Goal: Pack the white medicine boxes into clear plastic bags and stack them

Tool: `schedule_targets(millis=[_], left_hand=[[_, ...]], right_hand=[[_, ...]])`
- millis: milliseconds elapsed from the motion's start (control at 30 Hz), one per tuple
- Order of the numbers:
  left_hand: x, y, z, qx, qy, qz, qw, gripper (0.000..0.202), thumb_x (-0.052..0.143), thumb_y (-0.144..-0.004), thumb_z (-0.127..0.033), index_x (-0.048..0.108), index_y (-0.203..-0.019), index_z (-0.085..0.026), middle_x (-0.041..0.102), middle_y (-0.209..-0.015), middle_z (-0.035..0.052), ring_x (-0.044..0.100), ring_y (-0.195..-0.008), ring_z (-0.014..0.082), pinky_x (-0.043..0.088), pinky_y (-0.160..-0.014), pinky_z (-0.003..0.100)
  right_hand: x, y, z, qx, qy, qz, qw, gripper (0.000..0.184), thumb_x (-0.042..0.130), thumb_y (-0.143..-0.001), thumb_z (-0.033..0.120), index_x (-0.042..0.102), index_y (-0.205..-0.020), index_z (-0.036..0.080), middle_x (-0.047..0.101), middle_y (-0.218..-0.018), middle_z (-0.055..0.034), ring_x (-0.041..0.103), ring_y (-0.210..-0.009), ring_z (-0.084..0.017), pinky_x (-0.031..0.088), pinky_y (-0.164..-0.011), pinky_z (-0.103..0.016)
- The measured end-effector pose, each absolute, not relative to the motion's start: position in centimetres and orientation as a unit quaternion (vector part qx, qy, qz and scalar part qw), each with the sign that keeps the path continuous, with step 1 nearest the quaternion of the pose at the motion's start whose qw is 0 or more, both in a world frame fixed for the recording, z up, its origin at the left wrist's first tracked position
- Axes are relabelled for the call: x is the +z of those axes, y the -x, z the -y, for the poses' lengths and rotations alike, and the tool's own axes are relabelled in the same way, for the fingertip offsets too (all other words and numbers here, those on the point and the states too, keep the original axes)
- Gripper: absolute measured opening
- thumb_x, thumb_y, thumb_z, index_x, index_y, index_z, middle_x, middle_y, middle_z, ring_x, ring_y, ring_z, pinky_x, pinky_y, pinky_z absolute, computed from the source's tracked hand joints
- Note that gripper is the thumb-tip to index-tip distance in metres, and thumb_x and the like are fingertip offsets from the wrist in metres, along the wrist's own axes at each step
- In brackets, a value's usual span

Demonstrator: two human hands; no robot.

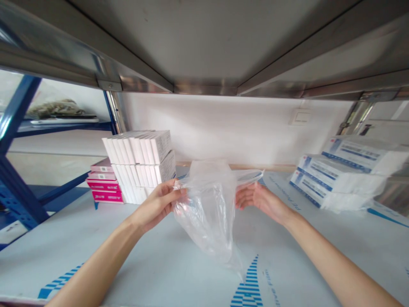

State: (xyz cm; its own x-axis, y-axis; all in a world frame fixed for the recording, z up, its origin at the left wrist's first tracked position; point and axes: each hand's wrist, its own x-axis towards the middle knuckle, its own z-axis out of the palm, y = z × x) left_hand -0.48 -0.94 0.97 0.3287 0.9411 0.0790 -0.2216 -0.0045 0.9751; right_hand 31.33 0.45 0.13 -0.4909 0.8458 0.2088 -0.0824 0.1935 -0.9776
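Observation:
A clear plastic bag hangs over the middle of the surface, its top edge pulled out to both sides. My left hand pinches the bag's left edge between thumb and fingers. At the bag's right side is my right hand, its fingers apart and slightly bent, the tips beside or behind the film. A corner of the bag stretches over those fingers; whether they press on it is hard to see. Behind the bag's top shows a pale boxy shape, blurred by the film.
White boxes stand stacked at the left, beside pink boxes. Plastic-wrapped white and blue packs are piled at the right. A metal shelf hangs low overhead. The film-covered surface lies below, with a blue rack at left.

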Motion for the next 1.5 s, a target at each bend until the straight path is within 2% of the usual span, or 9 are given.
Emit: schedule_targets(millis=[133,333,433,567,767,933,1167,1300,1500], left_hand=[[1.0,0.0,1.0,0.518,-0.501,-0.370,0.586,0.043,0.084,-0.073,-0.034,0.055,-0.103,-0.024,0.064,-0.073,-0.0050,0.061,-0.059,0.0083,0.046,-0.054,0.016],[0.8,-0.5,1.0,0.520,-0.521,-0.375,0.564,0.059,0.067,-0.088,-0.046,0.037,-0.138,-0.033,0.067,-0.116,0.0042,0.071,-0.081,0.0141,0.058,-0.074,0.027],[0.6,-0.6,1.3,0.520,-0.621,-0.418,0.411,0.064,0.058,-0.093,-0.051,0.027,-0.147,-0.035,0.051,-0.143,0.0119,0.070,-0.098,0.0214,0.060,-0.082,0.038],[0.4,-0.6,1.9,0.463,-0.743,-0.447,0.185,0.052,0.058,-0.093,-0.046,0.043,-0.140,-0.031,0.036,-0.154,0.0118,0.067,-0.100,0.0231,0.061,-0.068,0.031],[0.3,-0.8,2.3,0.366,-0.809,-0.408,0.212,0.034,0.057,-0.092,-0.041,0.055,-0.123,-0.027,0.039,-0.141,0.0099,0.064,-0.086,0.0143,0.062,-0.061,0.026],[-0.1,-1.1,2.1,0.371,-0.806,-0.403,0.223,0.031,0.055,-0.093,-0.040,0.054,-0.120,-0.025,0.045,-0.124,0.0083,0.064,-0.085,0.0145,0.062,-0.059,0.026],[-0.3,-1.3,2.2,0.371,-0.796,-0.404,0.254,0.027,0.050,-0.096,-0.042,0.055,-0.117,-0.025,0.049,-0.124,0.0080,0.062,-0.093,0.0182,0.058,-0.061,0.025],[-0.1,-0.9,2.2,0.365,-0.804,-0.377,0.279,0.031,0.035,-0.102,-0.035,0.055,-0.123,-0.026,0.053,-0.125,0.0078,0.059,-0.097,0.0195,0.055,-0.085,0.035],[0.1,-0.1,2.4,0.310,-0.856,-0.285,0.300,0.055,0.045,-0.085,-0.010,0.049,-0.136,-0.030,0.049,-0.138,0.0070,0.049,-0.123,0.0253,0.048,-0.100,0.042]], right_hand=[[0.5,-29.3,1.6,0.518,0.246,0.778,0.256,0.059,0.065,-0.075,0.073,0.074,-0.095,0.018,0.074,-0.095,-0.0075,0.068,-0.092,-0.021,0.052,-0.084,-0.034],[0.4,-26.4,4.0,0.480,0.264,0.792,0.268,0.032,0.081,-0.073,0.043,0.069,-0.092,0.020,0.072,-0.092,-0.0037,0.067,-0.087,-0.019,0.053,-0.080,-0.033],[0.2,-26.5,3.6,0.475,0.287,0.764,0.331,0.019,0.069,-0.086,0.037,0.064,-0.082,0.019,0.070,-0.092,-0.0048,0.068,-0.083,-0.017,0.053,-0.075,-0.031],[0.0,-27.0,3.0,0.447,0.309,0.766,0.343,0.025,0.065,-0.088,0.041,0.060,-0.078,0.019,0.069,-0.083,-0.0039,0.067,-0.079,-0.016,0.052,-0.074,-0.031],[-1.4,-25.8,4.3,0.298,0.277,0.882,0.237,0.049,0.083,-0.069,0.039,0.057,-0.108,0.024,0.064,-0.080,0.0039,0.059,-0.062,-0.011,0.049,-0.061,-0.025],[-2.5,-24.7,5.5,0.075,0.174,0.962,0.196,0.043,0.067,-0.085,0.042,0.061,-0.127,0.035,0.060,-0.079,0.0047,0.050,-0.058,-0.010,0.045,-0.066,-0.027],[-3.6,-23.5,6.6,-0.101,0.093,0.965,0.225,0.035,0.059,-0.085,0.039,0.064,-0.118,0.048,0.052,-0.073,0.0039,0.032,-0.050,-0.013,0.033,-0.053,-0.028],[-3.0,-23.9,6.1,-0.043,0.115,0.955,0.272,0.034,0.050,-0.089,0.050,0.069,-0.090,0.022,0.060,-0.072,-0.0018,0.046,-0.054,-0.015,0.039,-0.053,-0.031],[-1.5,-25.9,4.4,0.037,0.258,0.899,0.351,0.020,0.061,-0.086,0.035,0.059,-0.072,0.021,0.063,-0.065,0.0001,0.059,-0.059,-0.015,0.043,-0.060,-0.029]])
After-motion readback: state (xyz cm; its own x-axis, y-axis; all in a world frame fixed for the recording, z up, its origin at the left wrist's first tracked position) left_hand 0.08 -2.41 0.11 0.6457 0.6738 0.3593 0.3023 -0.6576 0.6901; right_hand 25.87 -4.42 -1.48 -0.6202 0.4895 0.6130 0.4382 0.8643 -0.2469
